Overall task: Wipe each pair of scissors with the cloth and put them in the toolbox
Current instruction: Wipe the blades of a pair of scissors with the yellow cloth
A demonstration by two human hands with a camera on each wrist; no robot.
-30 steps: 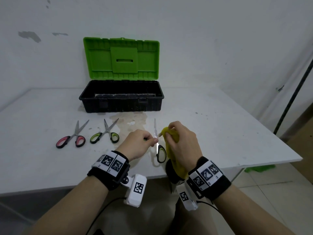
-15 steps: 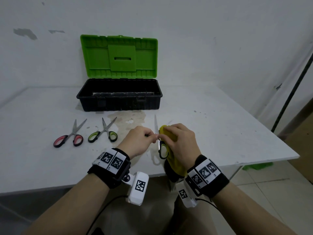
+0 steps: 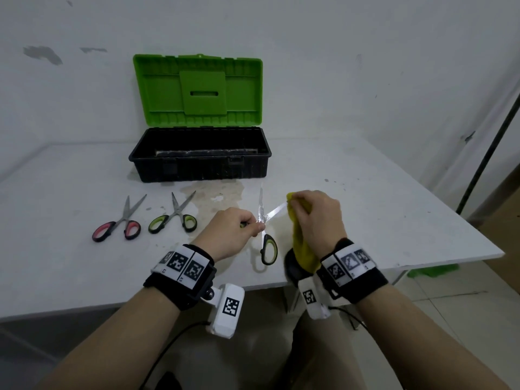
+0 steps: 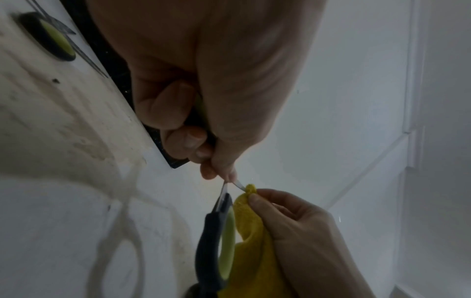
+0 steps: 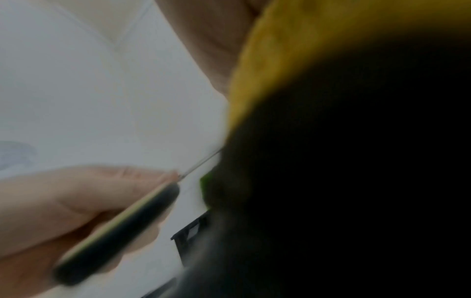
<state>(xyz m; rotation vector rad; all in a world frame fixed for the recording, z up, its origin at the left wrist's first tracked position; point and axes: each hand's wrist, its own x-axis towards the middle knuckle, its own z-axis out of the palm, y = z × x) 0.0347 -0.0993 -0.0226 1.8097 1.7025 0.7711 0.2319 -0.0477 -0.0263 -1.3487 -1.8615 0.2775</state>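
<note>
My left hand (image 3: 247, 225) grips one handle of a green-and-black pair of scissors (image 3: 267, 246) held spread apart above the table; the other handle (image 4: 216, 242) hangs free. My right hand (image 3: 306, 209) pinches a yellow cloth (image 3: 301, 243) around the outer end of one blade (image 3: 275, 211), and the cloth (image 4: 249, 242) trails down past my wrist. The second blade points toward the black toolbox (image 3: 199, 161), which stands with its green lid (image 3: 198, 90) up. In the right wrist view the cloth (image 5: 280, 60) fills most of the picture, blurred.
A red-handled pair of scissors (image 3: 116, 228) and another green-handled pair (image 3: 173, 220) lie on the white table (image 3: 394, 220) left of my hands. A brownish stain marks the tabletop in front of the toolbox. A dark pole leans at the right wall.
The scissors blades have spread apart. My right hand with the cloth has slid away from the pivot out along one blade toward its tip. The left hand has stayed in place.
</note>
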